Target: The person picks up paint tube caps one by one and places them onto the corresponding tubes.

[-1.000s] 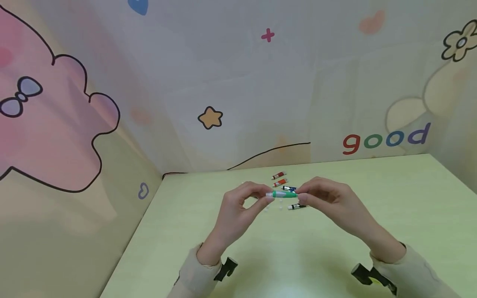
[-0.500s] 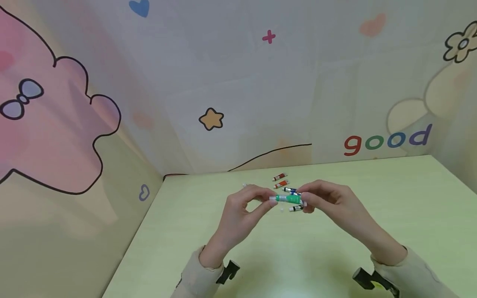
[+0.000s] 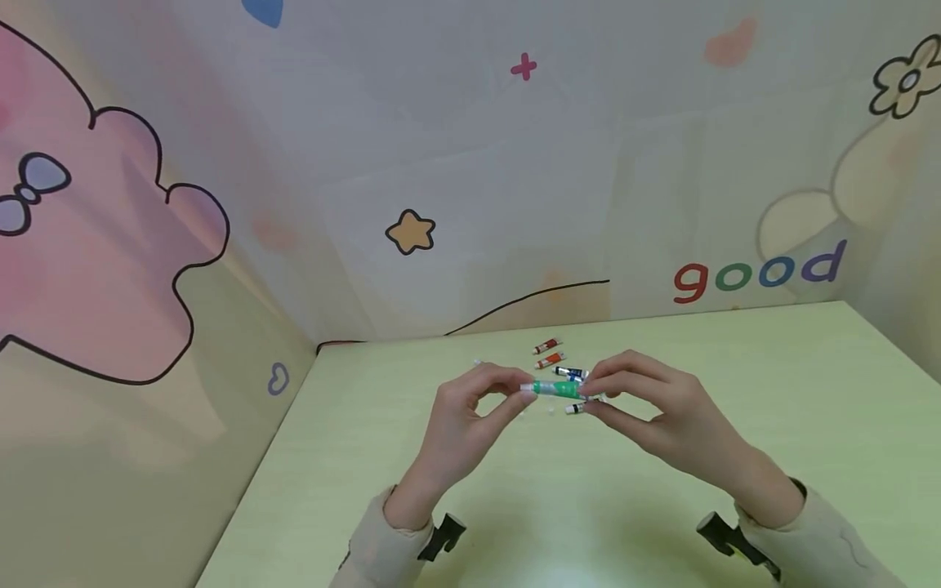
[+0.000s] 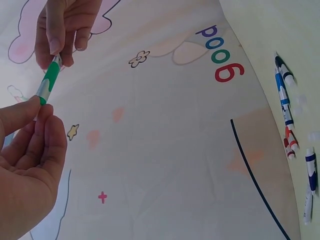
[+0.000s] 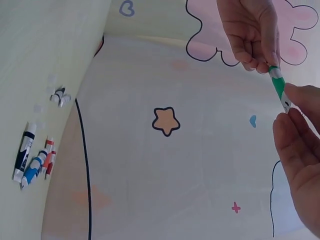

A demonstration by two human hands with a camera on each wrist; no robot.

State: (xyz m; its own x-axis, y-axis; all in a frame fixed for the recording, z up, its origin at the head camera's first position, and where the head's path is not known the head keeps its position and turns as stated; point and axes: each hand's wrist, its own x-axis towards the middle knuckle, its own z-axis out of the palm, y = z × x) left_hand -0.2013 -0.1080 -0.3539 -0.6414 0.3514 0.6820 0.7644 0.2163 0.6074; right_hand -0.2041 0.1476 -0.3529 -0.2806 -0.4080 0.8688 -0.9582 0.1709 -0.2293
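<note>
A small green and silver paint tube (image 3: 555, 389) with a white cap is held level above the table between both hands. My left hand (image 3: 465, 420) pinches its cap end between thumb and fingertips, covering part of the cap. The flat tail end sits between the thumb and fingers of my right hand (image 3: 672, 412). In the left wrist view the tube (image 4: 48, 82) slants between the two hands, its green label facing the camera. The right wrist view shows the white tail of the tube (image 5: 285, 102) at the right fingertips.
Behind the hands, a red tube (image 3: 546, 346), an orange tube (image 3: 550, 360), a dark blue tube (image 3: 568, 371) and a black-labelled tube (image 3: 574, 409) lie on the pale green table (image 3: 353, 474). A blue tube (image 5: 35, 169) lies among them. A printed cloth wall (image 3: 478, 180) stands behind.
The tube has turned about its length, showing different sides of its label. My right fingers have shifted their hold at the tail end and spread a little; the left hand keeps its pinch.
</note>
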